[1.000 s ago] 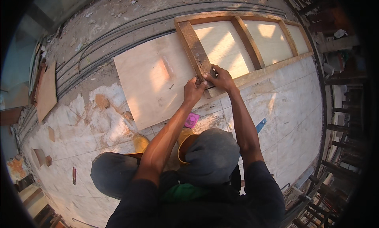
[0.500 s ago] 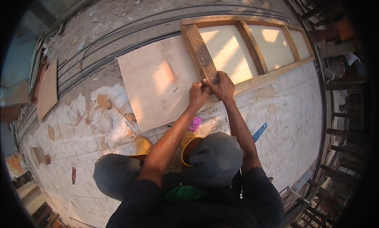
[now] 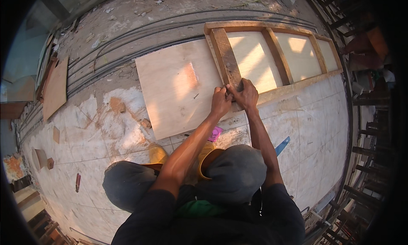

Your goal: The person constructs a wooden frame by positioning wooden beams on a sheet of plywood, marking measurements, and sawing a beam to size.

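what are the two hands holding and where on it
Both the left hand and right hand press the near end of the weathered wooden crosspiece; any small held item cannot be told.

A pink scrap (image 3: pixel 215 133) and blue strip (image 3: pixel 282 145) lie on the tiled floor (image 3: pixel 314 130).

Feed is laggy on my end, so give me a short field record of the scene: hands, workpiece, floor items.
left hand: fingers pinched at the near end of a wooden batten, on the plywood sheet
right hand: curled over the same batten end, touching the left hand; what it grips is hidden
frame: wooden frame with cross battens lying on the plywood
surface: tiled floor, dusty and stained
nearby: pink object and blue tool on the tiles
left edge: loose plywood offcut
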Action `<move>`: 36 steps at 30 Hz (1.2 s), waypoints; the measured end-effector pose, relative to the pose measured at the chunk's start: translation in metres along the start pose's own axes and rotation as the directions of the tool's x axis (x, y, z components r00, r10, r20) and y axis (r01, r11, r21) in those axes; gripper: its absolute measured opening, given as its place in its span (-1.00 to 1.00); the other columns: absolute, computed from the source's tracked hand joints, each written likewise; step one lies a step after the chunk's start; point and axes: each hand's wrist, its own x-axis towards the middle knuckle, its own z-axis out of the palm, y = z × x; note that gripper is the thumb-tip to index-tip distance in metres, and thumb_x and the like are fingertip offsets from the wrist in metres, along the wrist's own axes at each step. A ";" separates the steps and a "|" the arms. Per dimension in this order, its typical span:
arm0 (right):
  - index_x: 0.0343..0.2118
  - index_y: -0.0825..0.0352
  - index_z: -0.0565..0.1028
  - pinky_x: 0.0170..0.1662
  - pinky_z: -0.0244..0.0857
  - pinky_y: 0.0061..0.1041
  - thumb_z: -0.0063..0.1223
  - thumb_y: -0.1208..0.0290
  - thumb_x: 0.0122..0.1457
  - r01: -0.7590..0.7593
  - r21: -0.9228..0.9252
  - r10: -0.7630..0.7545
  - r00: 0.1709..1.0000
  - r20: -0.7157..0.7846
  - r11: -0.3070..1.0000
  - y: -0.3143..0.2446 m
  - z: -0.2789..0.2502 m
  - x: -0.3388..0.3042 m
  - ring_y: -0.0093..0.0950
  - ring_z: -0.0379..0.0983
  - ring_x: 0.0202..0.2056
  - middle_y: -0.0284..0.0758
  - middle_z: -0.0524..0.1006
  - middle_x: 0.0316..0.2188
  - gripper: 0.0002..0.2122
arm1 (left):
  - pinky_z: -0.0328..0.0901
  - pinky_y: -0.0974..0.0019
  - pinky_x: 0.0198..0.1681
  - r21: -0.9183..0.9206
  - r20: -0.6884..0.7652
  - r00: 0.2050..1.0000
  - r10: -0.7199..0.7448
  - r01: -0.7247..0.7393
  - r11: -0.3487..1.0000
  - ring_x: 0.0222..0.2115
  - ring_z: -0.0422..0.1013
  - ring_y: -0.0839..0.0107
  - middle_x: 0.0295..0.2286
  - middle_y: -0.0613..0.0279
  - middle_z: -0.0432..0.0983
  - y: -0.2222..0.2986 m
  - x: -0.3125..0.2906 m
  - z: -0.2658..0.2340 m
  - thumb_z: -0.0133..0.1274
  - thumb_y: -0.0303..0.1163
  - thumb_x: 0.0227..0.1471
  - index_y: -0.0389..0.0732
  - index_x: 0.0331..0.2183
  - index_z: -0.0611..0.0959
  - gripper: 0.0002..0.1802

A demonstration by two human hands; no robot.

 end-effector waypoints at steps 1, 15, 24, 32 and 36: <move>-0.40 0.39 0.49 -0.32 0.38 -0.20 0.24 -0.20 -0.07 0.031 0.014 -0.031 0.999 -0.025 0.999 0.003 0.001 -0.001 -0.12 0.54 -0.35 -0.11 0.55 -0.39 -0.41 | 0.33 0.12 -0.25 -0.008 0.012 1.000 -0.024 0.024 1.000 -0.34 0.42 0.07 -0.34 -0.05 0.35 0.002 -0.001 0.000 0.14 -0.52 -0.05 -0.40 -0.34 0.51 -0.79; -0.17 0.42 0.50 -0.21 0.41 -0.22 0.21 -0.16 -0.02 0.015 0.030 -0.015 1.000 0.002 0.999 -0.010 -0.001 -0.002 -0.09 0.54 -0.25 -0.06 0.57 -0.33 -0.37 | 0.38 0.26 -0.29 0.052 -0.106 0.989 0.108 -0.102 0.993 -0.37 0.44 0.19 -0.28 0.00 0.40 -0.012 0.001 0.002 0.17 -0.54 -0.09 -0.41 -0.01 0.47 -0.46; -0.03 0.44 0.48 -0.10 0.38 -0.23 -0.09 0.15 0.27 -0.033 0.589 -0.102 0.975 0.195 0.807 0.037 0.005 0.013 -0.04 0.53 -0.20 0.06 0.57 -0.23 -0.58 | 0.39 0.40 -0.33 -0.358 -0.052 0.994 -0.100 0.075 0.931 -0.36 0.43 0.48 -0.25 0.13 0.42 0.039 -0.009 0.001 0.25 -0.57 -0.10 -0.39 0.22 0.17 -0.11; -0.17 0.41 0.53 -0.20 0.36 -0.12 0.00 0.07 0.22 -0.046 0.280 0.007 0.990 0.140 0.959 0.000 0.003 0.013 0.02 0.51 -0.26 0.05 0.56 -0.29 -0.59 | 0.42 0.23 -0.11 -0.034 -0.201 0.962 0.185 -0.195 0.980 -0.02 0.37 0.18 0.05 -0.03 0.22 0.003 0.004 -0.001 0.21 -0.61 -0.10 -0.34 0.21 0.16 -0.14; -0.20 0.42 0.53 -0.24 0.40 -0.18 0.18 0.01 0.10 0.033 0.294 -0.059 0.995 0.078 0.955 -0.003 -0.007 0.007 -0.03 0.55 -0.34 0.00 0.59 -0.37 -0.53 | 0.39 0.17 0.00 -0.116 -0.125 0.973 0.195 -0.210 0.971 0.17 0.20 0.07 0.18 -0.03 0.08 0.005 -0.001 -0.001 0.15 -0.63 -0.09 -0.26 0.23 0.14 -0.13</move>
